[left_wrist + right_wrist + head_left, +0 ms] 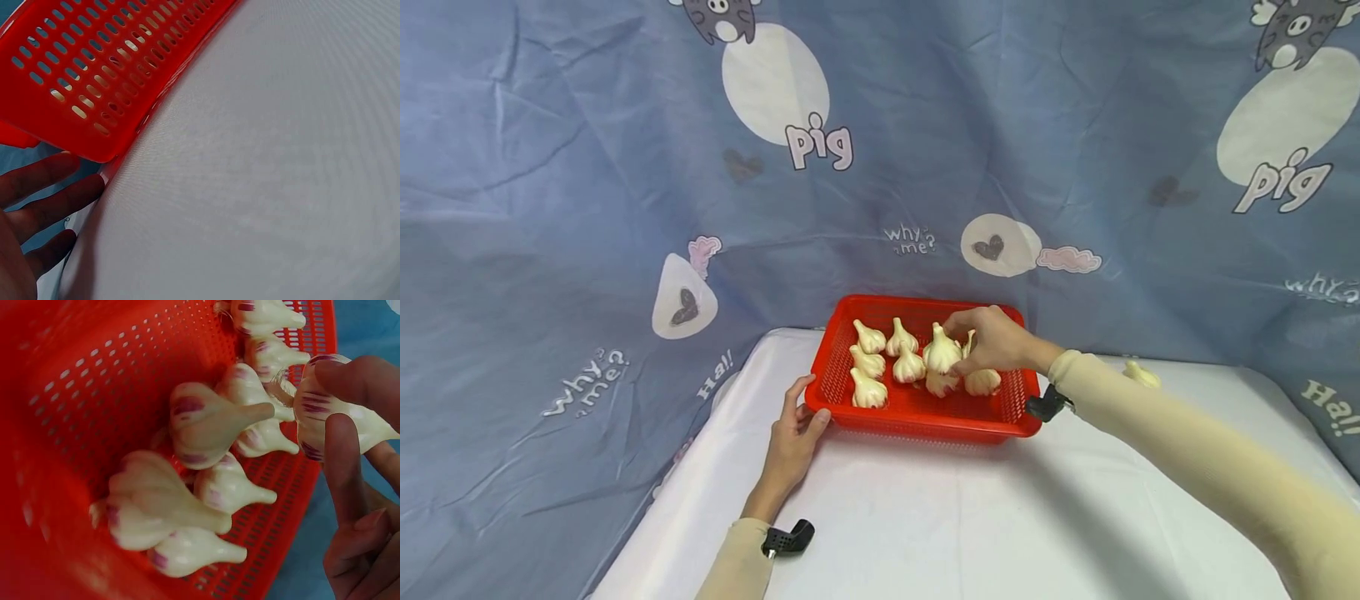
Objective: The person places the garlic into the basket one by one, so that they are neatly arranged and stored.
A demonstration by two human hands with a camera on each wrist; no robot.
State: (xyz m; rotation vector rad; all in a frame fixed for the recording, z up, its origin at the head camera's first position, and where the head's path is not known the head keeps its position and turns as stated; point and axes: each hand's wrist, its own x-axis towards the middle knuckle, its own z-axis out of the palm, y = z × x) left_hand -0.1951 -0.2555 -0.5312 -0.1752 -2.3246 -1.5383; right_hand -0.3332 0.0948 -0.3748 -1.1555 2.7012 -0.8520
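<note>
A red plastic basket (917,423) with slotted sides holds several garlic bulbs (870,390), pale with purple streaks. Over its right half, my right hand (996,337) pinches one garlic bulb (942,352) between thumb and fingers. The right wrist view shows this held bulb (315,403) raised above the others, its stem pointing away from the basket. My left hand (792,437) holds the basket's front left corner, thumb at the rim. In the left wrist view its fingers (56,203) lie along the underside of that corner.
Farther right, a lone garlic bulb (1142,373) lies on the white-covered table (925,517), partly behind the right sleeve (1172,442). A blue printed curtain (880,192) hangs close behind the basket and down the table's left side.
</note>
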